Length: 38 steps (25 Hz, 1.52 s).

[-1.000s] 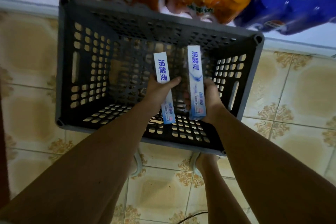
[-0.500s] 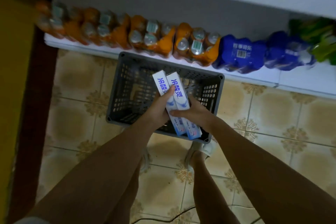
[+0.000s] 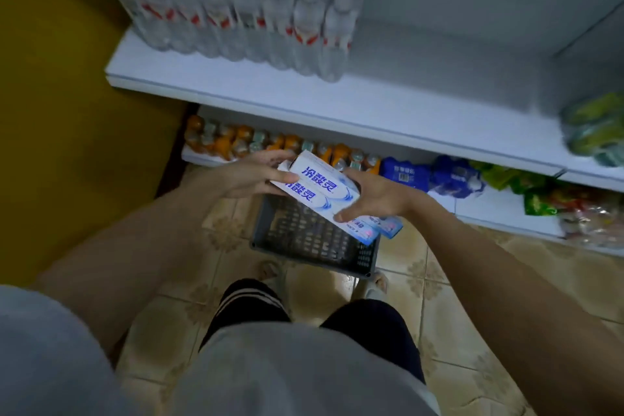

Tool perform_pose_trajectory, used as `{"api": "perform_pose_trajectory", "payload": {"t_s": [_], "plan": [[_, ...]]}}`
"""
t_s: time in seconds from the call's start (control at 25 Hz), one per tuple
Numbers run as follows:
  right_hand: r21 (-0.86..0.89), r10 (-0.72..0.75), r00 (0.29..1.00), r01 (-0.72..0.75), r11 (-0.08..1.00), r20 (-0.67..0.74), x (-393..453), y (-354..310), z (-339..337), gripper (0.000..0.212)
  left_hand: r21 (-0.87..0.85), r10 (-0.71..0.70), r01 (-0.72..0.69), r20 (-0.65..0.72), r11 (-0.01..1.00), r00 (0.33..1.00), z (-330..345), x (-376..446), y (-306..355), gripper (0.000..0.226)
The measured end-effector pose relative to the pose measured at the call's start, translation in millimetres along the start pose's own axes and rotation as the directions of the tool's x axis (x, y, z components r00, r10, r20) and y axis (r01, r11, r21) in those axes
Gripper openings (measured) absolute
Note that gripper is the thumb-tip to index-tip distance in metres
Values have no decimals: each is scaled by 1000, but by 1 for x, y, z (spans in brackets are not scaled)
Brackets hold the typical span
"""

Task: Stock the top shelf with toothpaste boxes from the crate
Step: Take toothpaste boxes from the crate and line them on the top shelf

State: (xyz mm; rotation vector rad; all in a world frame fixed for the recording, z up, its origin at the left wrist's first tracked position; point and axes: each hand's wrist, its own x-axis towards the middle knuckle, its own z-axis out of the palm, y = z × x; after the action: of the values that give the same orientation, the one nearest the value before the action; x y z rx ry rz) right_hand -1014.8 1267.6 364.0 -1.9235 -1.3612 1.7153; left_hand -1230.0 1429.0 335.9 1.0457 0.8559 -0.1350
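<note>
Two white toothpaste boxes (image 3: 324, 194) with blue lettering lie side by side, held between both hands above the grey crate (image 3: 314, 240). My left hand (image 3: 251, 177) grips their upper left end, thumb across the front box. My right hand (image 3: 374, 197) holds them from the right, fingers curled over the lower part. The crate stands on the tiled floor below and looks empty where it shows. A white shelf (image 3: 337, 101) runs across the view above the hands; its right half is bare.
A pack of clear water bottles (image 3: 243, 7) fills the left of the white shelf. Orange drink bottles (image 3: 270, 143), blue packs (image 3: 435, 176) and green bags (image 3: 526, 186) line the lowest shelf. More green packs (image 3: 594, 128) sit far right. A yellow wall (image 3: 60, 111) is at left.
I have stood up from the crate. The two boxes, first held apart inside it, were brought together and lifted well above it, up toward the shelves.
</note>
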Motion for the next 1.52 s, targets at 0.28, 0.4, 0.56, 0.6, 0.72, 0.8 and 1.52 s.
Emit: {"api": "perform_pose_trajectory", "payload": {"t_s": [0.28,0.4,0.56,0.6,0.72,0.8,1.52], "plan": [[193,8,905,81,978,-426,-67,-76,-52,53,-41,163,-169,-110,985,980,-47,-67,111,57],[431,24,826,269,861,-563,-85,-102,-62,57,-81,206,-214,-89,974,974,-41,-83,158,30],[453,-33,745,439,776,-666,-117,-142,-88,44,257,205,-224,100,940,974,-21,-112,213,40],[430,-56,741,447,784,-669,-127,-149,-95,42,428,144,-188,132,884,981,-12,-117,226,51],[353,-146,739,473,807,-658,-151,-163,-113,46,745,23,-135,158,653,987,36,-138,256,63],[314,-200,736,496,809,-647,-170,-166,-120,48,794,44,-169,177,584,983,77,-148,262,56],[-246,-537,457,554,796,-709,-390,-228,-224,58,874,738,-314,-72,371,670,215,-349,436,54]]}}
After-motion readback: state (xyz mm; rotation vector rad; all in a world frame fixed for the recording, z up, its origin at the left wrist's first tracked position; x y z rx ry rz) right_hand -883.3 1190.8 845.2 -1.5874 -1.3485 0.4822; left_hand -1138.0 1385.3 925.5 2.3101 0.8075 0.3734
